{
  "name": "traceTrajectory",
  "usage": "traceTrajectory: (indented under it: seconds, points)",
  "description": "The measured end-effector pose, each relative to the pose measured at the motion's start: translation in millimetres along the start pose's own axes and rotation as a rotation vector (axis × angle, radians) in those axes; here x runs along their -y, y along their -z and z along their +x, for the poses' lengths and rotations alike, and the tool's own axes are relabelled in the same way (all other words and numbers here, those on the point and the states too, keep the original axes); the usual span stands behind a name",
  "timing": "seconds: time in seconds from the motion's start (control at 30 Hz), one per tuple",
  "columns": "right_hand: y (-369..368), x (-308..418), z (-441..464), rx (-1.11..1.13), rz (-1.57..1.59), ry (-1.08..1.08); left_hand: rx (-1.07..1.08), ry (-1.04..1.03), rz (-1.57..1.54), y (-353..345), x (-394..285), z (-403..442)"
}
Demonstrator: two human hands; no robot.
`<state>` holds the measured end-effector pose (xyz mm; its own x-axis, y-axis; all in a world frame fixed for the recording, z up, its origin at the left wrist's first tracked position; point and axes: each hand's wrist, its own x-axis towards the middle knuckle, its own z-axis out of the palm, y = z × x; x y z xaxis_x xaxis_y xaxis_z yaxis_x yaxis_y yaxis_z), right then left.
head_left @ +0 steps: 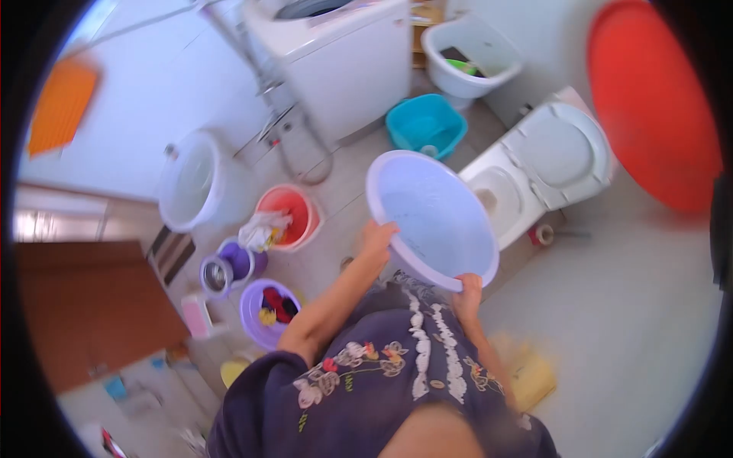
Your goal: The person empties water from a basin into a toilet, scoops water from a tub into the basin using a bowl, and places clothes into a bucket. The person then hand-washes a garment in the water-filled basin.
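A large pale lavender basin (435, 217) is held up in front of my body, tilted, with what looks like water inside. My left hand (379, 240) grips its near rim on the left, the fingers closed round the edge. Farther right along the same rim, my right hand (468, 292) is closed on the edge too. The basin's far side overlaps the front of the white toilet (500, 195), whose lid is raised. Just beyond the basin, a teal tub (426, 124) stands on the tiled floor.
A washing machine (347, 69) stands ahead, with a white tub (473, 57) beside it. To the left are a clear bucket (191, 183), a red bucket (301, 214) with cloth, and a purple basin (259, 324) holding clothes. A red basin (653, 107) hangs at right.
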<state>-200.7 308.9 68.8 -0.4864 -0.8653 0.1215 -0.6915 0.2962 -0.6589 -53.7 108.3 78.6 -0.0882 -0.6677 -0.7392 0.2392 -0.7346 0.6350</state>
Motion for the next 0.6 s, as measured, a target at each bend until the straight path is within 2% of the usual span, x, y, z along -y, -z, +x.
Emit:
traceTrajectory:
  seconds: [0.17,0.47,0.53,0.57,0.6]
  points:
    - [0.9,-7.9,4.8,0.070,0.017,0.056,-0.062,-0.114,-0.070,-4.3,12.8,0.5]
    - [6.6,-16.4,7.3,0.134,0.049,0.002,-0.121,-0.131,0.023,-5.9,27.7,0.5]
    - [6.3,-21.3,2.9,0.121,0.034,-0.016,-0.172,-0.098,0.108,-3.6,14.3,-15.3]
    - [7.3,-23.2,3.0,0.144,0.044,0.033,-0.150,-0.080,0.169,-7.4,8.5,-20.7]
    - [9.2,-24.5,3.7,0.148,0.033,0.064,-0.045,-0.055,-0.003,-0.5,23.7,-6.8]
